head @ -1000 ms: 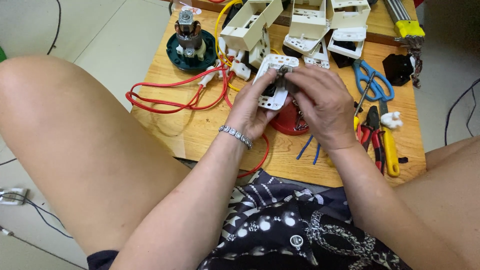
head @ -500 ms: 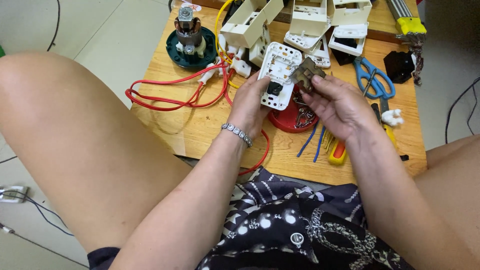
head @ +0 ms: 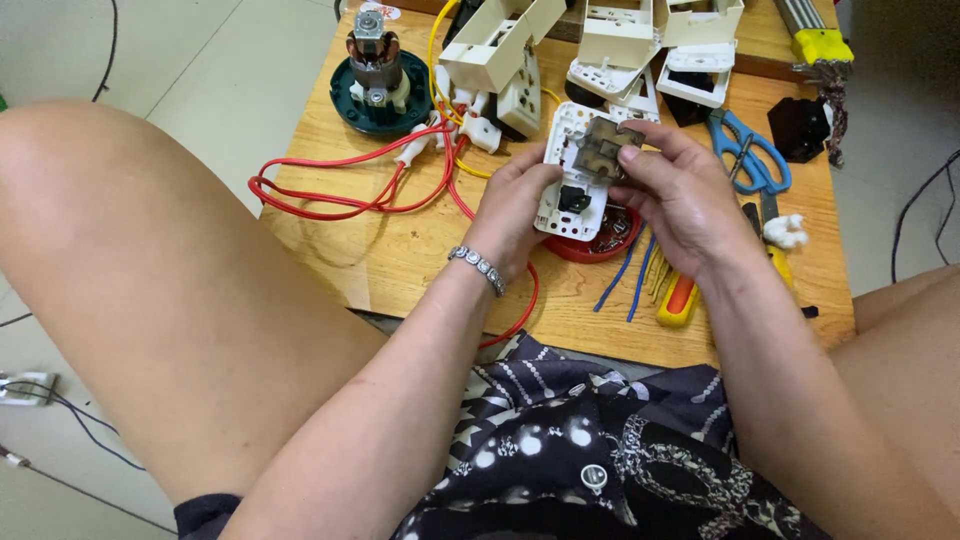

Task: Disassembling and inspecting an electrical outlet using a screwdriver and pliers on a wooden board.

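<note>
Over the table (head: 420,260), my left hand (head: 515,205) grips a white socket plate (head: 570,195) while my right hand (head: 680,195) pinches its grey insert (head: 603,150), which could slip among the loose parts.

The socket plate (head: 572,180) is white with a dark square opening, and the small part (head: 603,150) pressed against it is a dull, see-through grey-brown. The bracelet (head: 478,268) on the left wrist is silver. The surface (head: 400,255) is light honey-coloured wood with a faint grain. The wires (head: 345,185) coiled on it are red, beside one yellow cable (head: 436,50). The motor (head: 372,60) shows copper and grey metal on a dark green round base. The scissors (head: 745,155) have blue handles. The screwdriver (head: 678,298) handle is yellow and orange. The loose housings (head: 500,55) are cream. The garment (head: 600,450) is black with white dots and chain patterns.
</note>
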